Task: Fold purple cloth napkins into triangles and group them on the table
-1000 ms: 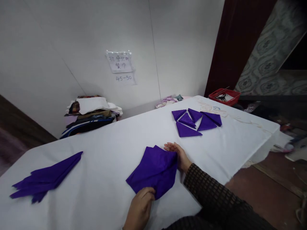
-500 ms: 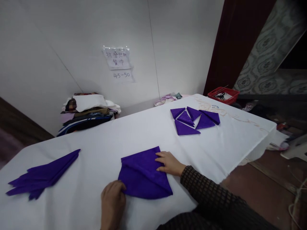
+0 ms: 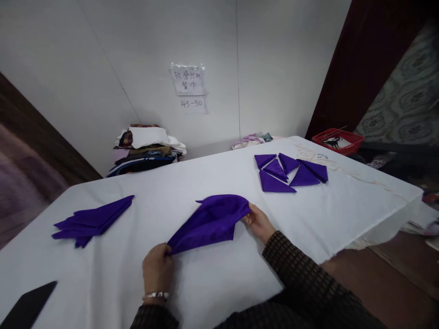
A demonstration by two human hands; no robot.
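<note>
A purple cloth napkin (image 3: 209, 224) is stretched between my two hands over the white-covered table (image 3: 206, 292). My left hand (image 3: 158, 265) pinches its near left corner, with a bracelet at the wrist. On the far right corner my right hand (image 3: 259, 222) has its fingers closed. The napkin's far edge bulges upward and its middle sags into a hollow. To the left lies another purple napkin (image 3: 96, 218), gathered into pleats with a pointed end. Several purple napkins folded into triangles (image 3: 276, 185) lie together at the back right.
Behind the table stands a stack of folded clothes (image 3: 147, 148) against the wall. A red basket (image 3: 355, 145) is beyond the far right corner. A dark flat object (image 3: 30, 304) shows at the lower left. Paper signs (image 3: 188, 82) hang on the wall.
The napkin lay flat on the table with my right hand resting on it. Now both hands grip its corners and hold it lifted and tilted. The view has swung left.
</note>
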